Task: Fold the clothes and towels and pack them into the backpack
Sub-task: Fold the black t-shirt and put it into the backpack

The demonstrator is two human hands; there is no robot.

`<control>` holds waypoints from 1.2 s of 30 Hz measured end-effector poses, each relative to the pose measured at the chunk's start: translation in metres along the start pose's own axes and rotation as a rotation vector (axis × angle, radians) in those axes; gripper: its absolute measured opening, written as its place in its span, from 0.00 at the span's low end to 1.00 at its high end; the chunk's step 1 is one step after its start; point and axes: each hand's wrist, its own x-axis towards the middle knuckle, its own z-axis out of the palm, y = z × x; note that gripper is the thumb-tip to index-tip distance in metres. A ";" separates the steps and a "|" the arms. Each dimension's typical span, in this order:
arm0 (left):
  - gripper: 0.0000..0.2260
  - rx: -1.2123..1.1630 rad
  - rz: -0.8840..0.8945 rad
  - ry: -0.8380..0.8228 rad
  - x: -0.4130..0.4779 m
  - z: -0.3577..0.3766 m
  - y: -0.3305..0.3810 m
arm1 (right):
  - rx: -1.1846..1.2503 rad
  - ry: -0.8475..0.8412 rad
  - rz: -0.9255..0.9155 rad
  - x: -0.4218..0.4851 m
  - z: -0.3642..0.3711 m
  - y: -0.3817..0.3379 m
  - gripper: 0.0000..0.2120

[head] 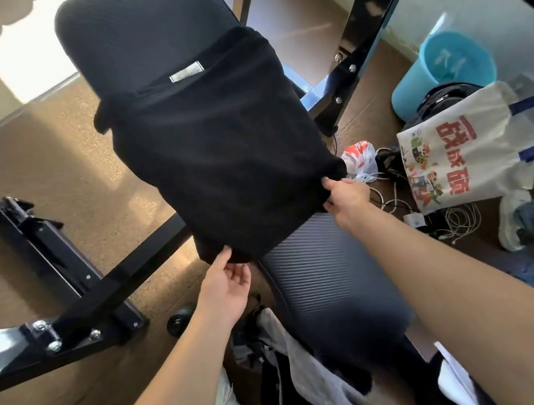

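A soft black garment with a white neck label (pixel 222 146) lies spread over the dark ribbed office chair (pixel 322 280). The right hand (pixel 347 195) pinches its lower corner, while the left hand (pixel 228 286) is loose-fingered, just touching the hem. This looks like smoothing before the first fold. Next, the left hand needs its own grip so both corners lift together. I can't pick out the backpack.

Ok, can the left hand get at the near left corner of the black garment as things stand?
Probably yes: the left hand is open right at that corner of the black garment, nothing between them, while the right hand grips the other near corner.
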 end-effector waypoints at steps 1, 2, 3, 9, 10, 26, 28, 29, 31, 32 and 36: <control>0.07 -0.006 -0.001 0.009 -0.003 -0.004 -0.001 | -0.015 0.008 -0.003 -0.002 -0.003 0.004 0.05; 0.06 -0.008 -0.007 0.025 -0.007 -0.008 -0.004 | -0.024 0.021 0.003 -0.002 -0.008 0.010 0.07; 0.05 0.004 -0.015 0.045 -0.011 -0.014 -0.009 | -0.019 0.040 0.011 -0.005 -0.017 0.018 0.09; 0.07 0.165 -0.061 0.114 -0.023 -0.062 -0.063 | -0.096 0.116 0.126 -0.015 -0.097 0.083 0.13; 0.10 0.197 -0.054 0.115 -0.024 -0.069 -0.072 | -0.117 0.128 0.144 -0.015 -0.112 0.092 0.16; 0.19 0.927 0.176 0.123 -0.048 -0.103 -0.190 | -0.402 -0.023 0.287 -0.082 -0.219 0.205 0.19; 0.14 0.983 0.192 0.087 -0.052 -0.104 -0.198 | -0.105 -0.267 0.676 -0.119 -0.211 0.212 0.19; 0.12 1.002 0.186 0.063 -0.052 -0.106 -0.203 | 0.016 -0.374 0.774 -0.131 -0.207 0.217 0.21; 0.09 1.076 0.159 0.038 -0.054 -0.114 -0.207 | 0.237 -0.408 0.800 -0.141 -0.201 0.230 0.19; 0.07 1.125 0.153 0.065 -0.055 -0.117 -0.207 | 0.318 -0.362 0.781 -0.140 -0.198 0.234 0.17; 0.21 1.151 0.414 0.393 -0.049 -0.110 -0.174 | 0.381 -0.261 0.747 -0.135 -0.196 0.245 0.12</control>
